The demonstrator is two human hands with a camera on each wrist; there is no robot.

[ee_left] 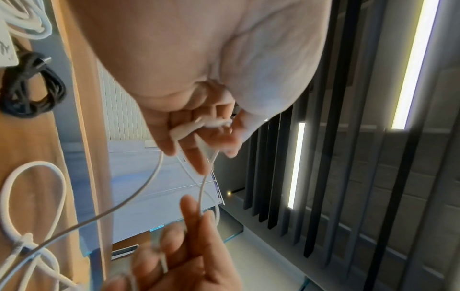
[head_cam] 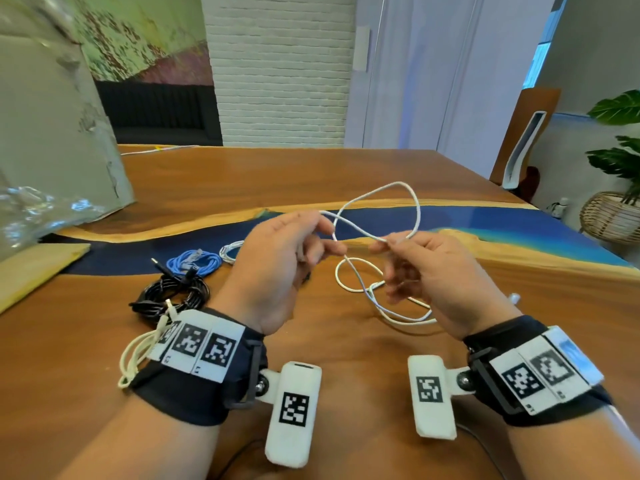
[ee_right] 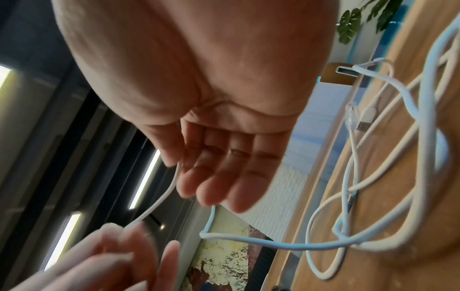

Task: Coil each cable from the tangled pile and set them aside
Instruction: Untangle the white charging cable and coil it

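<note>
White cable (ee_left: 159,173) in L grip (ee_left: 199,126)

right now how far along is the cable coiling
Done: coiled black cable, blue cable, a small white coil and a cream cable lie set aside on the table, left. In hand: the left hand and right hand each pinch the white cable, one loop raised, the rest loose on the table. Left: finishing this coil; the right wrist view shows another connector tangled there, possibly another cable.

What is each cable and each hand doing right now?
White cable: held up, loose loops, partly on table.
Left hand: pinching the white cable.
Right hand: pinching the white cable.
Blue cable: coiled, on table.
Black cable: coiled, on table.
Cream cable: looped, on table.
</note>
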